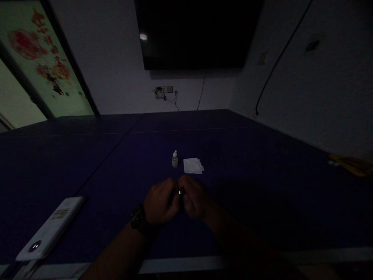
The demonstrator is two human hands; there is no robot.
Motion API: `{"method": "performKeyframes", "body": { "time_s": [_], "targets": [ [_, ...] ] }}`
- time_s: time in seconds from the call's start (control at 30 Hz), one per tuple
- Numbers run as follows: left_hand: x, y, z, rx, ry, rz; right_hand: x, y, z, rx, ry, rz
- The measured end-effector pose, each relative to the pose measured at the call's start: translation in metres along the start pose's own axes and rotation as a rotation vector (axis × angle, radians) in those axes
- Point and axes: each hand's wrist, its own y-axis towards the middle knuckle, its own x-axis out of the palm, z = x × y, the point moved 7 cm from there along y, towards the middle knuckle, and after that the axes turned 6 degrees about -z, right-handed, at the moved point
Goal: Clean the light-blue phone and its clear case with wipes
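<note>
Your left hand [161, 200] and right hand [194, 197] pinch a small shiny object [180, 192] on your side of the dropper bottle [175, 160]; loose fingertips could drop it, a forward slip topple the bottle.

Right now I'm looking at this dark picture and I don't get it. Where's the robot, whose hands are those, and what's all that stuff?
There's no robot here! A person wears a camera on their head, so the one picture looks forward and down past their own arms. You see their left hand, with a dark watch on its wrist, and their right hand. The hands are close together, curled around a small shiny thing. Fingers hide most of it, so I can't tell what it is. On the dark blue table, beyond the hands, a little bottle stands beside some folded white sheets. Nearer, on the left, lies a long white device.
</note>
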Motion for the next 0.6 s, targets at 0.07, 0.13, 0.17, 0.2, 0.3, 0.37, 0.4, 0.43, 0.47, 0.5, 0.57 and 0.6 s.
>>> {"method": "performKeyframes", "body": {
  "time_s": [0.07,0.13,0.17,0.2,0.3,0.37,0.4,0.43,0.47,0.5,0.57,0.6],
  "targets": [
    [0.000,-0.001,0.001,-0.003,0.013,0.011,0.001,-0.001,0.000,-0.008,0.001,0.016],
    [0.000,0.000,0.001,0.002,0.013,0.013,0.002,-0.003,0.002,-0.009,0.001,0.026],
    [0.000,0.000,0.002,0.010,0.016,0.008,0.003,-0.004,0.002,-0.008,-0.002,0.031],
    [0.000,0.001,0.002,0.019,0.025,-0.001,0.003,-0.005,0.003,-0.007,-0.005,0.034],
    [0.001,0.002,-0.001,0.028,0.057,-0.032,0.005,-0.007,0.004,-0.009,-0.008,0.041],
    [0.002,0.001,-0.005,0.020,0.059,-0.053,0.005,-0.007,0.003,-0.018,-0.008,0.047],
    [0.002,0.001,-0.007,0.016,0.047,-0.061,0.005,-0.007,0.003,-0.023,-0.009,0.050],
    [0.003,0.000,-0.008,0.011,0.029,-0.066,0.006,-0.006,0.002,-0.029,-0.010,0.052],
    [0.003,-0.001,-0.010,0.004,0.007,-0.073,0.006,-0.006,0.002,-0.035,-0.011,0.054],
    [0.004,-0.001,-0.011,-0.007,-0.012,-0.078,0.006,-0.006,0.002,-0.038,-0.012,0.056],
    [0.004,-0.002,-0.012,-0.040,-0.034,-0.086,0.006,-0.006,0.003,-0.035,-0.013,0.054],
    [0.005,-0.002,-0.011,-0.057,-0.036,-0.088,0.006,-0.006,0.004,-0.031,-0.014,0.052]
  ]
}}
